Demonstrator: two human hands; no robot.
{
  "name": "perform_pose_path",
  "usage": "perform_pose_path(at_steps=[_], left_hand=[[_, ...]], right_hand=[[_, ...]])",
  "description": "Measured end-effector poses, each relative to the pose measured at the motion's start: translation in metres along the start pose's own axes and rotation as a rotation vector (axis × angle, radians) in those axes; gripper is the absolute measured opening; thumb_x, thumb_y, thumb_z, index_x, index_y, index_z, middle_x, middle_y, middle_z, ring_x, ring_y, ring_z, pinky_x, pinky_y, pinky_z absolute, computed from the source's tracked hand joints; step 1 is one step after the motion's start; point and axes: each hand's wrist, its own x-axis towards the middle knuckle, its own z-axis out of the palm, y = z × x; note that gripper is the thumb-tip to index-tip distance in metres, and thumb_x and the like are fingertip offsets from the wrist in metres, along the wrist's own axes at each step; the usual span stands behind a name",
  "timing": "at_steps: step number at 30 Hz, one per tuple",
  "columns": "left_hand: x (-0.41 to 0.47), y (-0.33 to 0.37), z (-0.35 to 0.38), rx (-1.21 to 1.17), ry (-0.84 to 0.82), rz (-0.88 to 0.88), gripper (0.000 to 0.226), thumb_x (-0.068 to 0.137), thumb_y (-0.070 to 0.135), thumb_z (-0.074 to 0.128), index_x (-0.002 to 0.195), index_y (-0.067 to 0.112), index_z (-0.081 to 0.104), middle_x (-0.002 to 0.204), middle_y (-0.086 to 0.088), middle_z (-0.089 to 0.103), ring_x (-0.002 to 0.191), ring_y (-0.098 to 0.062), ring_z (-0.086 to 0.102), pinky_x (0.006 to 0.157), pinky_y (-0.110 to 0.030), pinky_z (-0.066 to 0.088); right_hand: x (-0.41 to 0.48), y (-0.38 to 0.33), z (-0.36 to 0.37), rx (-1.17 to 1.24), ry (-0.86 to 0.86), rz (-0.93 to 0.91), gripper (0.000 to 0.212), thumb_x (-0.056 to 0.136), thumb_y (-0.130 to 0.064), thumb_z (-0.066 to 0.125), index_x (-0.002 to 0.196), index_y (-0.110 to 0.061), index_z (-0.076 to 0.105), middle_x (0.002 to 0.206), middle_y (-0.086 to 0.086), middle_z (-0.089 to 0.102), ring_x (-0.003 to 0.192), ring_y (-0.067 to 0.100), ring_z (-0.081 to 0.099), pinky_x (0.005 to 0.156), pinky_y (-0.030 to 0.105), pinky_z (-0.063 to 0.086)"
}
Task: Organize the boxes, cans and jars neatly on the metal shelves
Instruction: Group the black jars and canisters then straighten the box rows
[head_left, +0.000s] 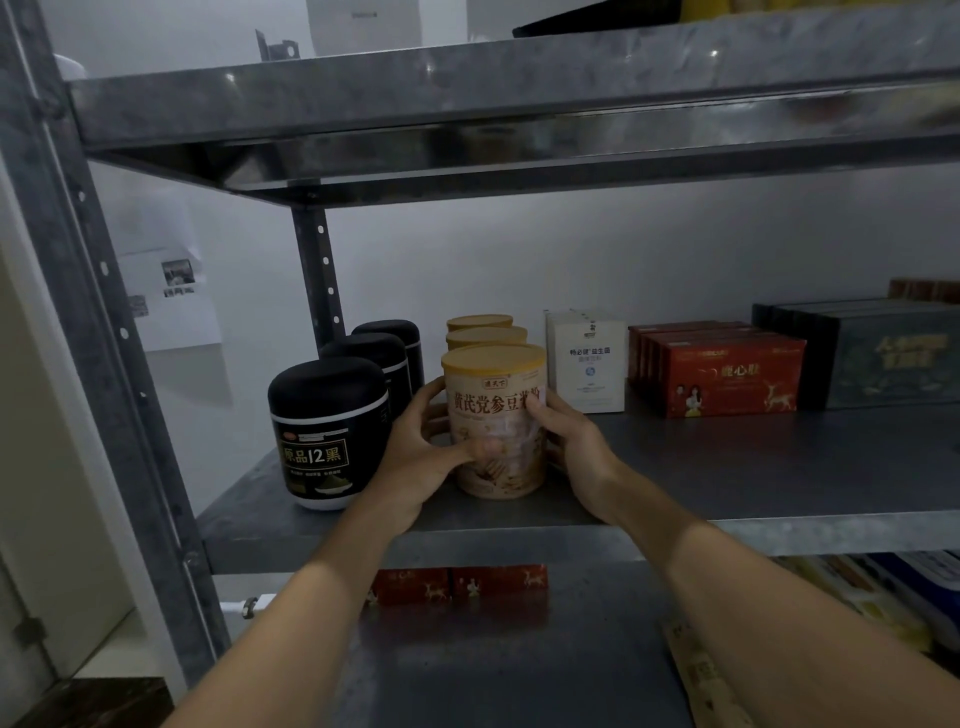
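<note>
**Can (496, 421) gripped on shelf (727, 467)**

The can stands upright near the front edge of the middle shelf. It is first in a row of three, and two rear cans (485, 338) stand directly behind it. The left hand (421, 457) grasps the can's left side, fingers (432, 397) curled round it and thumb across the label. The right hand (571, 447) grasps the right side, thumb on the label. Three black jars (327, 431) form a row just left of the cans. To the right, along the back, stand white boxes (589, 361), red boxes (727, 374) and dark boxes (872, 353), in that order.
</note>
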Motion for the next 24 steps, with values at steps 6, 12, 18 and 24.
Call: perform_pose_path(at_steps=[6,12,18,24], left_hand=[[0.000,0.001,0.002,0.008,0.003,0.022,0.104,0.045,0.036,0.089,0.139,0.030,0.044,0.126,0.008,0.058,0.116,-0.009,0.055,0.087,-0.029,0.050],[-0.001,-0.001,0.002,0.014,-0.008,0.010,0.113,0.041,0.048,0.091,0.142,0.031,0.042,0.132,0.007,0.056,0.120,-0.009,0.053,0.098,-0.037,0.048],[-0.018,0.012,0.011,0.064,0.066,-0.023,0.090,0.058,0.039,0.089,0.137,0.031,0.047,0.129,0.009,0.059,0.120,-0.010,0.054,0.102,-0.041,0.046],[-0.046,0.032,0.039,0.167,0.321,-0.096,0.062,0.078,0.024,0.079,0.133,0.017,0.051,0.125,0.002,0.059,0.110,-0.015,0.057,0.090,-0.029,0.046]], right_hand=[[0.003,0.003,-0.001,0.001,0.036,0.015,0.022,0.100,-0.025,0.044,0.117,-0.035,0.054,0.111,-0.015,0.064,0.104,0.002,0.057,0.093,0.026,0.043],[0.001,0.002,-0.001,-0.006,0.057,0.029,0.019,0.100,-0.026,0.046,0.111,-0.034,0.060,0.108,-0.015,0.067,0.101,0.000,0.060,0.087,0.020,0.046],[-0.014,-0.006,0.001,-0.090,0.125,0.013,0.015,0.100,-0.023,0.051,0.102,-0.034,0.060,0.090,-0.024,0.064,0.076,-0.015,0.061,0.058,0.004,0.044],[-0.045,-0.013,-0.024,-0.261,0.213,0.053,0.052,0.093,-0.030,0.064,0.139,-0.012,0.050,0.141,0.000,0.052,0.131,0.017,0.047,0.098,0.020,0.036]])
